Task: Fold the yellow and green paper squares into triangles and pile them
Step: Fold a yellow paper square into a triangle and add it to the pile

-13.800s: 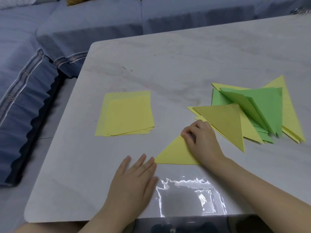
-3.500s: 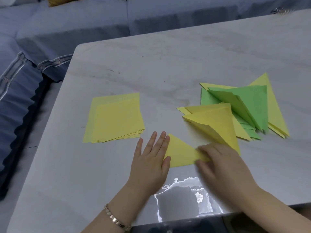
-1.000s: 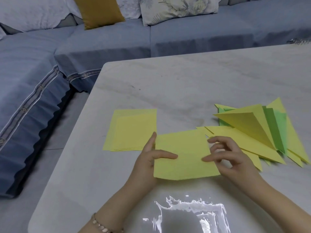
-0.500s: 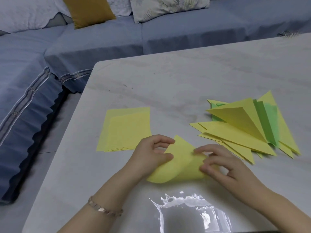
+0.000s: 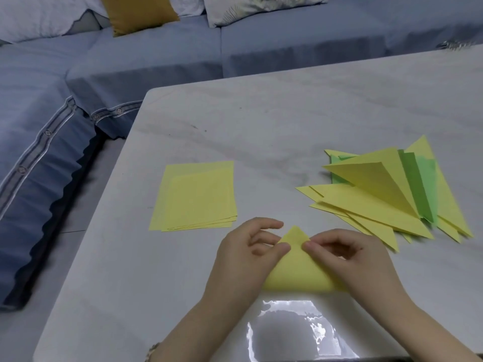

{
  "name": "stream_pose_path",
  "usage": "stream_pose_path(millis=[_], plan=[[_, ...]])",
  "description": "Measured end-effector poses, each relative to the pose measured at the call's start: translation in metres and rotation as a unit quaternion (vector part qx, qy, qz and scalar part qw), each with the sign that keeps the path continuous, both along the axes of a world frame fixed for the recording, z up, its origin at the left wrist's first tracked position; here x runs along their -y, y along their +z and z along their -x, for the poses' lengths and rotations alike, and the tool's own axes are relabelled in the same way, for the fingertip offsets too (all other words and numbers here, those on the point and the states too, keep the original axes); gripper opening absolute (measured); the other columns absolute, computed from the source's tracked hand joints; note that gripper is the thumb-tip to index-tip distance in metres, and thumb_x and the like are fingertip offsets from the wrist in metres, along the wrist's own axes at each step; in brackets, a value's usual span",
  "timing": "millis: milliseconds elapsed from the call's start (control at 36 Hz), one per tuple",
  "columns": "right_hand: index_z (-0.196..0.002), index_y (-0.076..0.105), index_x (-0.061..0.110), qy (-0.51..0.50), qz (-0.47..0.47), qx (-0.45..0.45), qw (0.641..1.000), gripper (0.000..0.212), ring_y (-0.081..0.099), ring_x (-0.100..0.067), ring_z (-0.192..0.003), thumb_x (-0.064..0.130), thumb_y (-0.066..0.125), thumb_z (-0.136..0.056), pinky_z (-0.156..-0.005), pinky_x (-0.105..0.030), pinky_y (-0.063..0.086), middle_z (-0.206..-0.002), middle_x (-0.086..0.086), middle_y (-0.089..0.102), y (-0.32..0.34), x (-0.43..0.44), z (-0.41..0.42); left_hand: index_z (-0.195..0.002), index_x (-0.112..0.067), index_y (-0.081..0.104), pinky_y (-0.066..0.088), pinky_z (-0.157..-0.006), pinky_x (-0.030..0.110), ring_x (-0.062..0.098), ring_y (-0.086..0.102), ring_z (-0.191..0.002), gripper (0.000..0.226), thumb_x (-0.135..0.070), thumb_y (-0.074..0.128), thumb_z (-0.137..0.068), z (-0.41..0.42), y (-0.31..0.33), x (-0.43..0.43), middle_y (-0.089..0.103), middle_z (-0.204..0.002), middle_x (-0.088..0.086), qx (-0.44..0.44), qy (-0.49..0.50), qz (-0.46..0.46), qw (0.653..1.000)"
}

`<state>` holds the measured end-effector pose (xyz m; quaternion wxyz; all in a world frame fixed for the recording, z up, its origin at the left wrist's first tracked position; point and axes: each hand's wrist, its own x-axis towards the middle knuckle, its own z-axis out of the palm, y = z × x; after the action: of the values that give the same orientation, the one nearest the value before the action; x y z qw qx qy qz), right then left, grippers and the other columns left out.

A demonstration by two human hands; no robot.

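A yellow paper sheet (image 5: pixel 296 267) lies folded over into a triangle near the table's front edge, its tip pointing away from me. My left hand (image 5: pixel 243 254) pinches the left side of the tip and my right hand (image 5: pixel 350 257) pinches the right side. A stack of flat yellow squares (image 5: pixel 196 197) sits to the left. The pile of folded yellow and green triangles (image 5: pixel 386 194) lies at the right, loosely fanned.
The grey marble table (image 5: pixel 274 121) has a rounded far-left corner and a bright light glare near its front edge. A blue sofa (image 5: pixel 130 64) with cushions runs behind and to the left of the table.
The flat yellow square held by both hands has been folded corner to corner into a triangle, and both hands now meet at its tip.
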<state>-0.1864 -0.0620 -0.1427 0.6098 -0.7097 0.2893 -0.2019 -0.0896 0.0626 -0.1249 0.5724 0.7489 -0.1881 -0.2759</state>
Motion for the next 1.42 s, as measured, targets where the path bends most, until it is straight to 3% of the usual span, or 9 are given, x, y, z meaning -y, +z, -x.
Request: stream_pose_path(millis=[139,389,556,639,722,861,1056,1250,1417], plan=[[-0.077,0.070,0.023,-0.002,-0.024,0.029,0.999,0.028,0.054,-0.006,-0.054,-0.005,0.073,-0.070,-0.057,-0.009,0.043,-0.064,0.001,0.066,0.002,-0.003,0.001,-0.071,-0.038,0.069,0.043,-0.066,0.005,-0.002,0.061,-0.063,0.032,-0.007,0.071,-0.078,0.007,0.003,0.000,0.069,-0.070,-0.016,0.027,0.023,0.004,0.999],[-0.063,0.073,0.038,0.008,0.013,0.010,1.000,0.035,0.062,0.003,-0.066,0.004,0.075,-0.071,-0.063,-0.006,0.042,-0.070,0.016,0.070,0.012,-0.004,0.001,-0.077,-0.036,0.071,0.041,-0.069,0.003,-0.005,0.062,-0.077,0.028,-0.008,0.070,-0.080,0.010,0.006,-0.003,0.070,-0.083,-0.020,0.048,0.007,0.004,0.999],[-0.076,0.071,0.041,0.028,0.045,0.020,0.998,0.037,0.060,-0.003,-0.070,0.005,0.073,-0.072,-0.064,-0.008,0.042,-0.071,0.015,0.069,0.012,-0.002,0.003,-0.073,-0.038,0.071,0.042,-0.066,0.004,-0.002,0.062,-0.070,0.032,-0.006,0.070,-0.079,0.012,0.007,-0.003,0.070,-0.079,-0.014,0.041,0.020,0.018,0.999],[-0.078,0.071,0.040,0.046,0.063,0.027,0.997,0.035,0.058,-0.005,-0.068,0.005,0.072,-0.073,-0.063,-0.008,0.040,-0.070,0.015,0.068,0.012,-0.002,0.004,-0.076,-0.038,0.071,0.041,-0.066,0.002,-0.008,0.061,-0.070,0.033,-0.005,0.070,-0.079,0.014,0.010,-0.003,0.070,-0.075,-0.020,0.025,0.024,0.029,0.999],[-0.082,0.071,0.043,0.054,0.084,0.031,0.994,0.030,0.058,-0.009,-0.071,0.015,0.075,-0.073,-0.064,-0.010,0.041,-0.071,0.012,0.067,0.010,-0.002,0.004,-0.081,-0.035,0.073,0.040,-0.069,0.003,-0.007,0.063,-0.079,0.030,-0.006,0.069,-0.080,0.016,0.011,-0.004,0.070,-0.081,-0.021,0.036,0.014,0.034,0.999],[-0.088,0.068,0.048,0.058,0.119,0.031,0.991,0.026,0.059,-0.010,-0.074,0.028,0.067,-0.072,-0.066,-0.011,0.043,-0.075,0.016,0.066,0.009,-0.004,0.004,-0.081,-0.035,0.074,0.040,-0.068,0.006,-0.005,0.061,-0.075,0.029,-0.006,0.069,-0.080,0.015,0.007,-0.006,0.070,-0.078,-0.016,0.057,0.015,0.038,0.998],[-0.076,0.073,0.042,0.058,0.096,0.017,0.994,0.031,0.060,-0.006,-0.073,0.011,0.074,-0.074,-0.067,-0.010,0.043,-0.074,0.018,0.067,0.009,-0.002,0.001,-0.080,-0.037,0.073,0.039,-0.068,0.007,-0.004,0.060,-0.075,0.032,-0.005,0.067,-0.081,0.014,0.003,-0.006,0.069,-0.078,-0.016,0.070,0.001,0.044,0.997],[-0.065,0.066,0.035,0.095,0.104,-0.038,0.989,0.027,0.059,0.005,-0.067,0.012,0.070,-0.077,-0.062,-0.006,0.040,-0.067,0.026,0.066,0.007,0.007,-0.017,-0.082,-0.037,0.072,0.040,-0.070,0.006,-0.004,0.061,-0.079,0.033,-0.004,0.066,-0.082,0.003,-0.011,0.001,0.070,-0.083,-0.015,0.085,-0.013,0.042,0.995],[-0.073,0.066,0.021,0.102,0.156,-0.122,0.975,0.012,0.053,0.001,-0.067,0.015,0.066,-0.083,-0.060,-0.006,0.037,-0.072,0.012,0.063,-0.020,0.020,-0.049,-0.102,-0.015,0.072,0.037,-0.073,0.000,-0.016,0.056,-0.079,0.020,-0.008,0.064,-0.085,-0.023,-0.039,0.019,0.065,-0.091,-0.015,0.146,-0.036,-0.054,0.987]])
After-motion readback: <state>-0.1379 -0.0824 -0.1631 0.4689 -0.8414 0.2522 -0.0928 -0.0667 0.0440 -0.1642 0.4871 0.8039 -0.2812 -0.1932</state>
